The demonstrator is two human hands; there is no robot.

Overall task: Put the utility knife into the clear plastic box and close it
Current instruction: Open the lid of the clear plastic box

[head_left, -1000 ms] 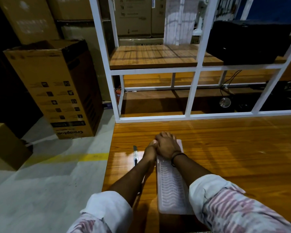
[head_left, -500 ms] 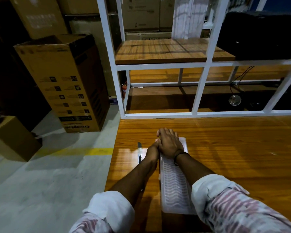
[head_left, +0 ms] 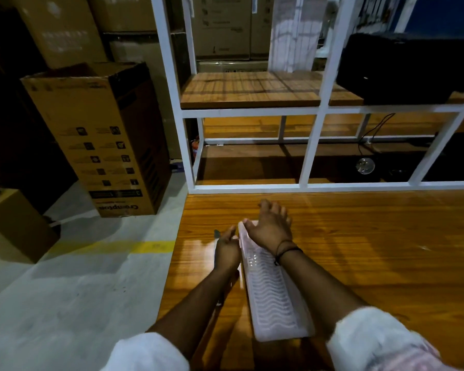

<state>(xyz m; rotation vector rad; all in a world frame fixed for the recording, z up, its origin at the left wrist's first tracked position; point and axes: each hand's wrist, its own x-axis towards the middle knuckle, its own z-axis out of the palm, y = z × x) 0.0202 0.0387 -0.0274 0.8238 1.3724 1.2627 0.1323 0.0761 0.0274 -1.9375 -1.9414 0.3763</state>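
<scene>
Two hands: we are lifting the right hand (head_left: 269, 227), fingers spread, off the far end of the clear plastic box (head_left: 275, 290), where it was pressing flat; the left hand (head_left: 227, 249), loosely open, is drawing aside.
Lid: still looking shut; opening seems to be starting.
Utility knife (head_left: 216, 234): lying outside, just left of the box, mostly hidden by our left hand.
Bench (head_left: 373, 263): glossy wood, white shelf frame (head_left: 312, 151) behind.
Room: cardboard carton (head_left: 99, 140) standing on grey floor.
</scene>
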